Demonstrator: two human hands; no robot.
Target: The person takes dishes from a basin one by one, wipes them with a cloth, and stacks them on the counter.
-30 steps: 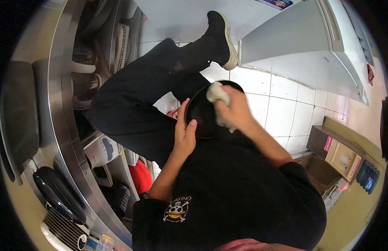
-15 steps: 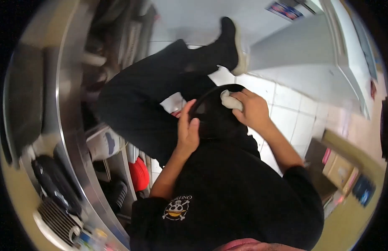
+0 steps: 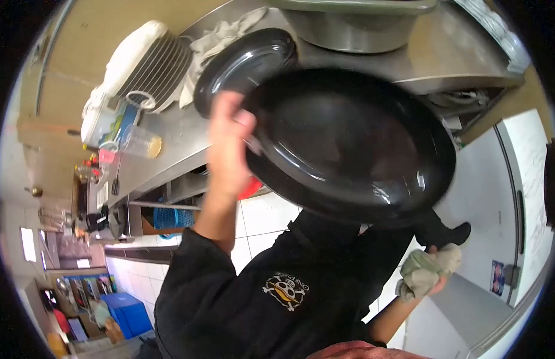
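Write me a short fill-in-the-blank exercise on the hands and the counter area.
1. The left hand holds a large plate coloured ____.
2. Of plate and cloth, the right hand holds the ____.
3. The basket below the counter is coloured ____.

Missing words: black; cloth; blue.

Black plate: raised from over the lap toward the desk.
Left hand: up with it.
Right hand: away from the plate, cloth included.
Basin: newly in view.
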